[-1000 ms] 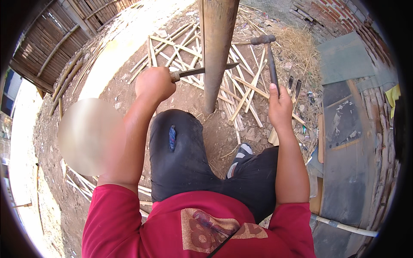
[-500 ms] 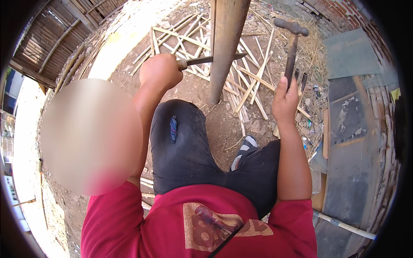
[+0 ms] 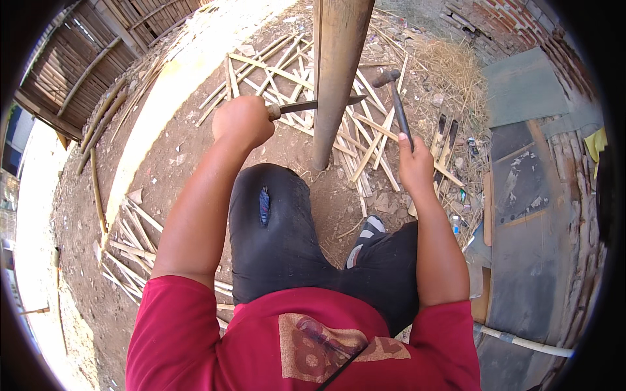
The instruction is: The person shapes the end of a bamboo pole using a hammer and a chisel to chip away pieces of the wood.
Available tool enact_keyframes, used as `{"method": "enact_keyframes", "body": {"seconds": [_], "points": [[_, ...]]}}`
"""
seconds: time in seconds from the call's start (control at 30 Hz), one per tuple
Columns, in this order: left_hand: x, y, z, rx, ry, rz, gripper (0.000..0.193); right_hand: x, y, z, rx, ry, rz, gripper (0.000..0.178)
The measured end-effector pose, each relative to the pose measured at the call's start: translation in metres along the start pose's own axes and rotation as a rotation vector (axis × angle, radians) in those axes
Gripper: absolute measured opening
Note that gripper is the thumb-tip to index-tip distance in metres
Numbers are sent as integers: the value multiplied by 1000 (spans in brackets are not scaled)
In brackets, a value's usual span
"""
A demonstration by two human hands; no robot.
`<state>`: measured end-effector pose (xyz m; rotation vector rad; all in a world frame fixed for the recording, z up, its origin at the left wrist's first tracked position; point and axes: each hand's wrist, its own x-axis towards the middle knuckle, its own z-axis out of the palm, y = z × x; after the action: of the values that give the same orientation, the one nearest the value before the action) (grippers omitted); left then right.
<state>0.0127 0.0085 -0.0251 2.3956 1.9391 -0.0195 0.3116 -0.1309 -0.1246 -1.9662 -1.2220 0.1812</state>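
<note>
My left hand (image 3: pixel 242 122) is closed round the wooden handle of a long-bladed knife (image 3: pixel 297 106). Its dark blade runs level to an upright brown pole (image 3: pixel 336 78), and the tip sticks out past the pole's right side. The pole hides the middle of the blade; whether it is sunk into the pole or lies behind it I cannot tell. To the right of the pole, my right hand (image 3: pixel 416 163) grips a hammer (image 3: pixel 399 107) low on its handle, the head up and apart from the knife.
Pale split sticks (image 3: pixel 375 137) lie crisscrossed on the dirt around the pole. More sticks (image 3: pixel 134 251) are at my left. Two dark-handled tools (image 3: pixel 446 133) rest beyond my right hand. Dark sheets (image 3: pixel 528 195) and a brick wall (image 3: pixel 515 23) border the right side.
The hammer has come down and left, nearer the pole, its head turned. My left hand and the knife sit slightly lower in view.
</note>
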Motion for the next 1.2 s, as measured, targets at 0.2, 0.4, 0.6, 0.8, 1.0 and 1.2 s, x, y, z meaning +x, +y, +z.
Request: {"method": "enact_keyframes", "body": {"seconds": [0.2, 0.4, 0.6, 0.8, 1.0, 1.2], "points": [[3, 5, -4, 32, -51, 6, 26, -11, -20, -12, 277, 267, -61, 40], [-2, 2, -5, 15, -15, -3, 26, 4, -8, -12, 68, 31, 71, 43], [3, 10, -5, 47, -41, 13, 26, -8, 7, 7, -88, -186, 3, 45], [1, 5, -3, 61, -37, 1, 25, 3, -21, -15, 217, 101, 21, 42], [-1, 9, -6, 51, -47, -6, 26, -6, 1, 9, -25, -89, 16, 45], [-2, 10, -9, 41, -56, -8, 25, -6, -12, -5, 210, 210, -28, 44]]}}
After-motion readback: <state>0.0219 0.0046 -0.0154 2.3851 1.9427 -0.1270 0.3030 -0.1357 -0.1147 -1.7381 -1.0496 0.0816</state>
